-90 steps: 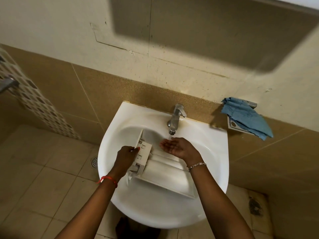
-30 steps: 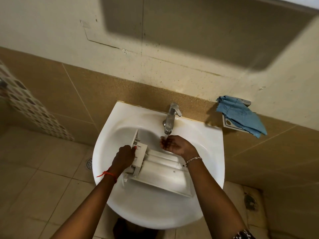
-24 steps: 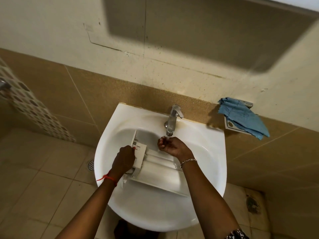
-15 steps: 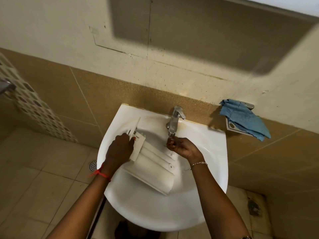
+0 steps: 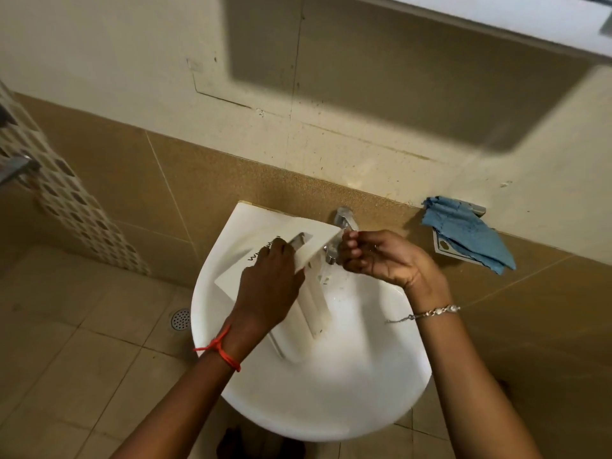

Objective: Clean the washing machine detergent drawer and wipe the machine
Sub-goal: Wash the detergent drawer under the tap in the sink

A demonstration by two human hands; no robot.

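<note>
The left hand (image 5: 268,286) grasps the white detergent drawer (image 5: 311,241) by its front panel, tilted over the sink (image 5: 331,412) in the frame's centre. The right hand (image 5: 381,256) curls beside the tap (image 5: 344,216); whether it grips anything, I cannot tell.

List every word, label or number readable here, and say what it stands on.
"W…": black lettering on the front of the detergent drawer; the rest is blurred and partly covered by the left hand.
Sticker under the blue cloth: too small to read.
</note>
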